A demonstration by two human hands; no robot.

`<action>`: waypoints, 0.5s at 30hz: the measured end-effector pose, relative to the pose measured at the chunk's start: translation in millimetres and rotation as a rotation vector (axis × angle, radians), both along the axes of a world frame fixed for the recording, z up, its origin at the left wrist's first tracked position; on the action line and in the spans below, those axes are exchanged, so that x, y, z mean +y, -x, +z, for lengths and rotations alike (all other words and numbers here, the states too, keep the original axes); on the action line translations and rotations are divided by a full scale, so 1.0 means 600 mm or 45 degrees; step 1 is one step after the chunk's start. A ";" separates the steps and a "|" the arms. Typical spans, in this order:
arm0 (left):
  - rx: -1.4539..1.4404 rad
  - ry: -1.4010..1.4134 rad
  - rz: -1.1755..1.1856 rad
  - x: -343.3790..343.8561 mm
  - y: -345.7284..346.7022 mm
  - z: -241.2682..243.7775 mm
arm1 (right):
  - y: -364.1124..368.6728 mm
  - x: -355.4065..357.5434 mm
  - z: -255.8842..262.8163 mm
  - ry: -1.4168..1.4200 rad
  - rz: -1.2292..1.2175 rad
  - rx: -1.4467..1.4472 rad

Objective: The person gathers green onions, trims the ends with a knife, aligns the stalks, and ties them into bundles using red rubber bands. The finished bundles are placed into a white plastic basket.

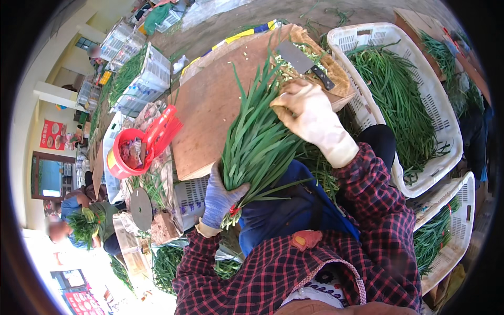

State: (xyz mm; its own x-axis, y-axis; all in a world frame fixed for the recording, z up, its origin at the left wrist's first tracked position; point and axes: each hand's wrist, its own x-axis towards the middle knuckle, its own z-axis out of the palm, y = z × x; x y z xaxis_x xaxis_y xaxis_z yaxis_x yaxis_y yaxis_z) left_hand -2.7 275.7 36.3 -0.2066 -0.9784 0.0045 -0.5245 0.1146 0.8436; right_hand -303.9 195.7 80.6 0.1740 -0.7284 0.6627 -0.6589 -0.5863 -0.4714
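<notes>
My left hand (222,197), in a blue-grey knitted glove, grips a bundle of garlic chives (260,138) low down, by the stem ends. A red tie (234,211) circles the stems just below my thumb. The leaves fan upward over a wooden board (208,118). At the right side of the leaves is my right hand (307,112), in a cream rubber glove with curled fingers. Whether it pinches any leaves is hidden. Just beyond it, a cleaver (295,58) with a black handle lies among chopped stem bits on the board's corner, beside a tan cloth (336,73).
A white plastic crate (429,114) of loose chives stands at my right, with another crate (466,232) of tied bundles below. On the left are a red bucket (112,159), red plastic strips (165,136) and a grey disc (141,208). A person (102,220) holds chives farther left.
</notes>
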 end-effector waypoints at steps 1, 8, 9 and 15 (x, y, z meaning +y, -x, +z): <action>0.027 -0.026 0.004 0.000 -0.002 0.000 | 0.008 0.004 -0.001 -0.157 0.041 -0.441; 0.580 -0.290 0.138 -0.014 -0.014 0.000 | -0.015 0.115 0.050 0.084 0.146 0.126; 0.478 -0.264 0.163 -0.021 -0.010 -0.004 | -0.056 0.132 0.060 -0.105 0.343 0.108; -0.063 0.065 0.218 -0.036 -0.015 -0.017 | -0.200 0.144 -0.068 -0.043 0.224 0.329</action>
State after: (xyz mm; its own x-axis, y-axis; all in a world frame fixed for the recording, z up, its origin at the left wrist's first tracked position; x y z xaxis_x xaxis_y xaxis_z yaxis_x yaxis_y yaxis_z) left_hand 6.4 254.0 26.1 -0.0385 -0.9981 0.0487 -0.5809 0.0620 0.8116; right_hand -184.1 282.0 39.6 0.4590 -0.6930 0.5559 -0.6493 -0.6887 -0.3225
